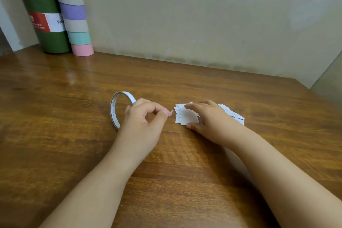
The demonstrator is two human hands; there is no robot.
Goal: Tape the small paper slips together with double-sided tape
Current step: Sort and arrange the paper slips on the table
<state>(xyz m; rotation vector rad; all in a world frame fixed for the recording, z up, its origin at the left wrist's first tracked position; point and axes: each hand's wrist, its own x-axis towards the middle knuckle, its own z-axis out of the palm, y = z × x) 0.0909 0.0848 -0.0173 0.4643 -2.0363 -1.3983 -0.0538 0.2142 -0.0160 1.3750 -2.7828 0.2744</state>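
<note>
A thin white roll of double-sided tape (114, 109) stands on edge on the wooden table (74, 135), just left of my left hand (144, 122). That hand pinches a small piece of tape between thumb and forefinger, its tip close to the paper. Several small printed paper slips (184, 115) lie fanned in a pile at the table's middle. My right hand (207, 118) rests on the pile, forefinger on the top slip and thumb at its near edge; the hand hides much of the pile.
A green bottle (46, 24) and a striped pastel tube (74, 15) stand at the back left against the wall. The table's right edge (303, 87) runs near a corner of the wall.
</note>
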